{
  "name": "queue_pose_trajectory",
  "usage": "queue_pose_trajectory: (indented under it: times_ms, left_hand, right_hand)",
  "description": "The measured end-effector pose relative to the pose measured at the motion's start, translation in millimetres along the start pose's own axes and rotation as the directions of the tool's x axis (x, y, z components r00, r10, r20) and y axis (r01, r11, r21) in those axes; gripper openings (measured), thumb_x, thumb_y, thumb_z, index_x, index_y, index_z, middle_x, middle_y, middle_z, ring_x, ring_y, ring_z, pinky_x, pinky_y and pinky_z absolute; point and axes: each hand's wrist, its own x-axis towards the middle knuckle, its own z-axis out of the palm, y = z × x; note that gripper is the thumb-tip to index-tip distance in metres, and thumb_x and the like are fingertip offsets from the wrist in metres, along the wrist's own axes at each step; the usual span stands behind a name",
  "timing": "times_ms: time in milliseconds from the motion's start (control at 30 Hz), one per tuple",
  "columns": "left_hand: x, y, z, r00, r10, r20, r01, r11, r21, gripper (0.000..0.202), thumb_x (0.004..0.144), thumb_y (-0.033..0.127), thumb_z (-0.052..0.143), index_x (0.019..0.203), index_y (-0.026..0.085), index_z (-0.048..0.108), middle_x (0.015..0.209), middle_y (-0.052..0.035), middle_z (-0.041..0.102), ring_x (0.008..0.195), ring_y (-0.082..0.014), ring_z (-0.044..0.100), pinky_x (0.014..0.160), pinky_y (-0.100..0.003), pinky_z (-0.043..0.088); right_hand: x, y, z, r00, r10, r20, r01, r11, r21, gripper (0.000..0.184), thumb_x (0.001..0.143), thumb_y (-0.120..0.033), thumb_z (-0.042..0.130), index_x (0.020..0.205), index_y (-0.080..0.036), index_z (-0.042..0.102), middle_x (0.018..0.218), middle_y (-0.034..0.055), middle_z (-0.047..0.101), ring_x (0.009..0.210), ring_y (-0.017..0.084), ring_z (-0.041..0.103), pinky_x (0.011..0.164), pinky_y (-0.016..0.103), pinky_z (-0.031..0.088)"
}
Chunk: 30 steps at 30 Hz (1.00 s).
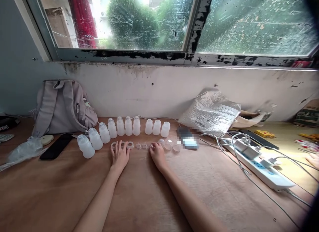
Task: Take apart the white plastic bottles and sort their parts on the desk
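My left hand (pixel 120 155) rests on the table with fingers spread over a row of white rings (pixel 130 145), partly covering them. My right hand (pixel 158 155) has its fingers bent down and closed at a small clear nipple (pixel 150 146), last in a short row beside another clear nipple (pixel 144 146). Just past the right hand lie clear round caps (pixel 176 146). Behind the hands stands a curved row of frosted white baby bottles (pixel 128 126) with clear tops. A separate group of 3 bottles (pixel 157 127) to the right appears to have open tops.
A grey backpack (pixel 59 107), a black phone (pixel 57 147) and a clear plastic bag (pixel 23 152) are on the left. On the right lie a silver bag (pixel 211 112), a partly blurred device (pixel 188 139) and a white power strip (pixel 266 174) with loose cables.
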Motion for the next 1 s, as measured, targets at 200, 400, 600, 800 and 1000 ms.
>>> queue_pose_trajectory:
  times_ms: [200, 400, 600, 800, 1000]
  left_hand:
    - [-3.2, 0.1, -2.0, 1.000, 0.007, -0.014, -0.007, 1.000, 0.020, 0.039, 0.083, 0.033, 0.037, 0.120, 0.023, 0.044, 0.129, -0.0137, 0.040, 0.121, -0.0296, 0.030, 0.095, -0.058, 0.017]
    - [-4.9, -2.1, -2.2, 0.999, 0.053, 0.003, -0.053, 0.999, -0.005, 0.037, 0.083, 0.035, 0.038, 0.118, 0.029, 0.046, 0.127, -0.0109, 0.042, 0.120, -0.0281, 0.032, 0.096, -0.057, 0.018]
    - [-3.7, -2.6, -1.4, 0.999, 0.039, 0.020, -0.039, 0.998, -0.043, 0.037, 0.083, 0.035, 0.038, 0.118, 0.030, 0.046, 0.127, -0.0104, 0.042, 0.120, -0.0278, 0.032, 0.095, -0.057, 0.018]
    - [-2.7, -2.5, -3.3, 1.000, 0.013, 0.025, -0.011, 0.998, -0.056, 0.036, 0.082, 0.033, 0.040, 0.117, 0.030, 0.048, 0.127, -0.0102, 0.042, 0.120, -0.0275, 0.032, 0.096, -0.057, 0.018]
    - [-2.0, -2.9, -2.4, 1.000, 0.006, 0.006, -0.005, 0.996, -0.087, 0.034, 0.082, 0.031, 0.040, 0.115, 0.029, 0.050, 0.126, -0.0103, 0.043, 0.119, -0.0277, 0.033, 0.095, -0.057, 0.019]
  right_hand:
    - [-3.1, -5.5, -5.0, 1.000, 0.004, -0.009, -0.004, 0.999, 0.032, 0.025, 0.072, -0.017, 0.044, 0.093, -0.015, 0.056, 0.091, 0.0099, 0.053, 0.078, 0.020, 0.055, 0.072, 0.035, 0.046]
    - [-7.4, -8.4, -11.1, 0.999, 0.013, -0.041, -0.010, 0.998, 0.066, 0.028, 0.070, -0.015, 0.042, 0.096, -0.012, 0.053, 0.094, 0.0116, 0.052, 0.083, 0.020, 0.054, 0.075, 0.034, 0.044]
    - [-6.5, -4.0, -13.2, 0.997, 0.034, -0.075, -0.029, 0.997, 0.069, 0.032, 0.071, -0.016, 0.042, 0.101, -0.012, 0.050, 0.084, 0.0082, 0.054, 0.079, 0.020, 0.053, 0.074, 0.035, 0.043]
    - [-1.1, -10.1, -32.3, 0.973, -0.132, -0.192, 0.110, 0.987, -0.121, 0.026, 0.079, -0.019, 0.038, 0.100, -0.019, 0.053, 0.094, 0.0083, 0.050, 0.078, 0.020, 0.051, 0.066, 0.032, 0.042]
    - [48.4, -43.1, -43.8, 0.918, -0.377, -0.121, 0.356, 0.920, -0.165, 0.031, 0.077, -0.012, 0.039, 0.105, -0.017, 0.051, 0.101, 0.0103, 0.048, 0.095, 0.023, 0.047, 0.081, 0.035, 0.039]
